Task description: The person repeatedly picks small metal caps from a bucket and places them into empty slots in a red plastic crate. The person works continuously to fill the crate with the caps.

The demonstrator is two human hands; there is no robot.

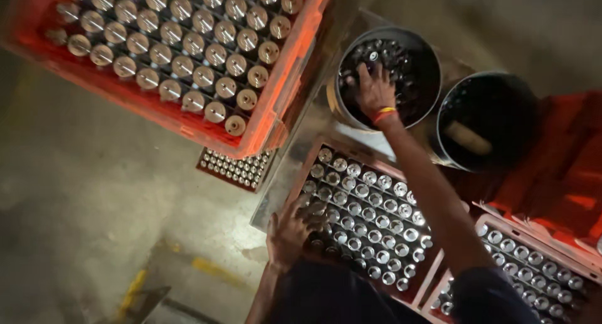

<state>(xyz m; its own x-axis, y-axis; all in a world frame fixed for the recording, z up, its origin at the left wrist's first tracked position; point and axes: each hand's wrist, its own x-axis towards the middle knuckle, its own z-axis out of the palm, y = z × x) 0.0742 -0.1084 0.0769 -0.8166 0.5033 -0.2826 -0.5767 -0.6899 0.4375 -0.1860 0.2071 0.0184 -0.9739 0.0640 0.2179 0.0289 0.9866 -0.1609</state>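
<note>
Nearest of all, at the bottom edge, a dark sleeve [326, 299] is seen, and from it both bare forearms are stretched away. The left hand [290, 231] is laid on the near left corner of a reddish tray [313, 149] packed with rows of shiny metal cylinders [367, 218]; its fingers are loosely curled over the pieces, though whether one is pinched cannot be told. Just to the right, a second tray [486, 223] of the same round parts is set at the near right, partly cut off by the frame.

Farther off, the right hand [375, 93], marked by a red and yellow wristband [384, 115], is pushed down into a round metal bucket [343, 111] heaped with dark loose parts [404, 67]. Its fingers are spread and bent over the heap; what is gripped under them is hidden. A second bucket [446, 104], dark inside with a pale object lying in it, stands just right of the first. Red crates [564, 167] are stacked beyond it at the right.

At the far left, an orange-red plastic crate [276, 104] filled with upright, flat-topped metal cylinders [188, 42] is seen, and a small tray [235, 168] of tiny pieces is tucked under its near edge.

Below everything, a dull, stained concrete floor [88, 192] is shown, dimly lit, with worn yellow paint marks [210, 269] at the near left.
</note>
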